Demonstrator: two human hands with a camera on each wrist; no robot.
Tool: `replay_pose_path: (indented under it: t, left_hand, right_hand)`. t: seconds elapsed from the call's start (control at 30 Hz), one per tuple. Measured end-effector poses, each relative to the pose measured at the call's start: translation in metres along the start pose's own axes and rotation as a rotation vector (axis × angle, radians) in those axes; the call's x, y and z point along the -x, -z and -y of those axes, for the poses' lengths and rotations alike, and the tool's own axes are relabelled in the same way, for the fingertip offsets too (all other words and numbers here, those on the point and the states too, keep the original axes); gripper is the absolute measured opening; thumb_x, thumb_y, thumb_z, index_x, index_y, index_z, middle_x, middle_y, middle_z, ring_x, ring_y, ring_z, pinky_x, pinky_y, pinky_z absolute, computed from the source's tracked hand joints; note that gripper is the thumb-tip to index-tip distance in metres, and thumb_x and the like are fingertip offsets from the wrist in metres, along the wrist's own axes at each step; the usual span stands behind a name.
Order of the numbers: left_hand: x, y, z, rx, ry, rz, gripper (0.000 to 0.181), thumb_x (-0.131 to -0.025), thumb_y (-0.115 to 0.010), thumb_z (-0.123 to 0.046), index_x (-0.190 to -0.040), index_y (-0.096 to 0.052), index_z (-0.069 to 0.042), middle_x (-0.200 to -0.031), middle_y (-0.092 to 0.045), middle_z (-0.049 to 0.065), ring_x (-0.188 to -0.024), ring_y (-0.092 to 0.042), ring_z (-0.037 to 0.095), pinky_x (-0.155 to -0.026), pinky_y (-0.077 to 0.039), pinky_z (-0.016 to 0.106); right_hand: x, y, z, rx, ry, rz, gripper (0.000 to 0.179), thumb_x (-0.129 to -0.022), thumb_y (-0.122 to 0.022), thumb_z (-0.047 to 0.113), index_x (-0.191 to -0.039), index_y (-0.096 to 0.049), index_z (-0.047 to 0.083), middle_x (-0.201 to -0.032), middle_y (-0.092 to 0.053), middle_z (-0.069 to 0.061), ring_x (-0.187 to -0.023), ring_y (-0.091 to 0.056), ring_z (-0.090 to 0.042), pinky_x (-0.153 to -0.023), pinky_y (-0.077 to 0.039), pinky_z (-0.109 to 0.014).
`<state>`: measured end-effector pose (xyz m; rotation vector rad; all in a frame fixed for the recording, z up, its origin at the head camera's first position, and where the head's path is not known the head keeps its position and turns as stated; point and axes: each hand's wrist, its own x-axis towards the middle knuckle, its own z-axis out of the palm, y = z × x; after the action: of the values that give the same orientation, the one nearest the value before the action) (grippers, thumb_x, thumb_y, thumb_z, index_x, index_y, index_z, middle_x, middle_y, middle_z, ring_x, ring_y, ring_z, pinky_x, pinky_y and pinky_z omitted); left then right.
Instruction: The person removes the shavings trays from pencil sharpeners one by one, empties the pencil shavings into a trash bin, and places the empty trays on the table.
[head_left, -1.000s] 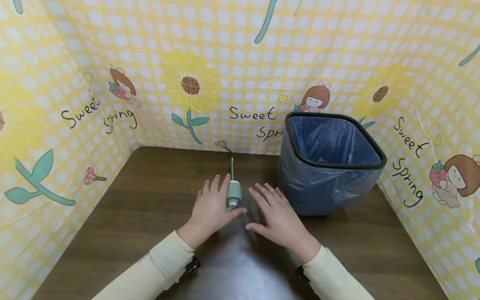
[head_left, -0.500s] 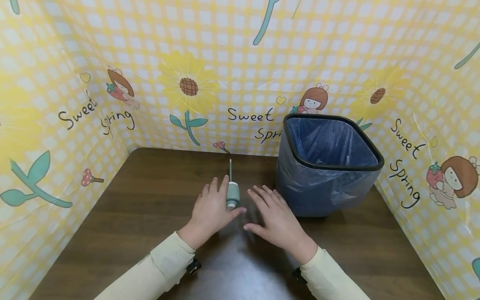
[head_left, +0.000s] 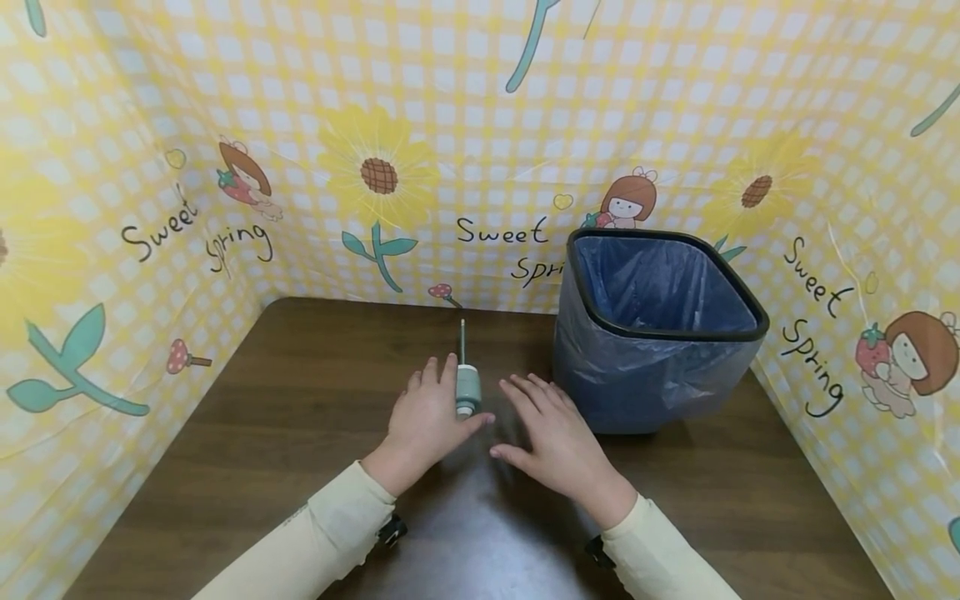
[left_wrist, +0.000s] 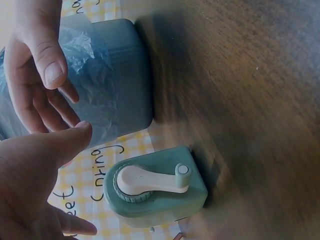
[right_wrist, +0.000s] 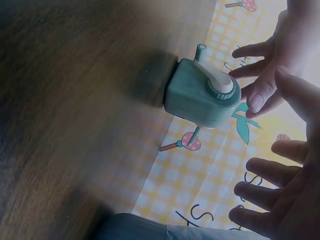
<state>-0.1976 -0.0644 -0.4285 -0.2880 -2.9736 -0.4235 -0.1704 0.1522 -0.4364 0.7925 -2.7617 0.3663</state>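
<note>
A green hand-crank pencil sharpener (head_left: 468,385) stands on the wooden table, its white crank (left_wrist: 155,181) facing me. From its far side a thin green pencil (head_left: 462,343) sticks out towards the back wall. Just left of the sharpener hovers my left hand (head_left: 423,425), fingers spread and the thumb reaching in front of it. My right hand (head_left: 555,437) is held to the right, palm towards the sharpener, with a gap between them. In the right wrist view, the sharpener (right_wrist: 192,95) shows beyond both hands' fingers, and neither hand holds anything.
A dark-rimmed bin (head_left: 667,333) with a clear plastic liner stands at the back right, close beyond my right hand. Yellow checked cloth (head_left: 480,150) hangs round the back and sides of the brown table (head_left: 300,358).
</note>
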Motion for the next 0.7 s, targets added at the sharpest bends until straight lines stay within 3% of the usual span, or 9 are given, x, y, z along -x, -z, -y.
replay_pose_path:
  t: [0.43, 0.7]
  left_hand:
    - [-0.006, -0.008, -0.002, 0.024, 0.029, 0.018, 0.112, -0.08, -0.073, -0.071, -0.159, -0.032, -0.003, -0.153, -0.042, 0.03, -0.131, -0.051, 0.05, -0.086, -0.056, 0.057]
    - [-0.01, -0.011, -0.003, 0.025, 0.043, 0.028, 0.112, -0.081, -0.073, -0.071, -0.159, -0.032, -0.002, -0.152, -0.043, 0.032, -0.129, -0.053, 0.05, -0.084, -0.057, 0.057]
  right_hand:
    - [0.001, 0.0, -0.002, -0.014, -0.029, 0.004, 0.086, -0.088, -0.071, 0.064, -0.156, -0.043, 0.02, -0.154, -0.05, -0.005, -0.146, -0.042, -0.03, -0.116, -0.035, -0.054]
    - [0.002, 0.0, -0.002, -0.045, -0.028, -0.001, 0.084, -0.088, -0.073, 0.059, -0.156, -0.044, 0.019, -0.147, -0.058, -0.003, -0.136, -0.053, -0.024, -0.109, -0.045, -0.051]
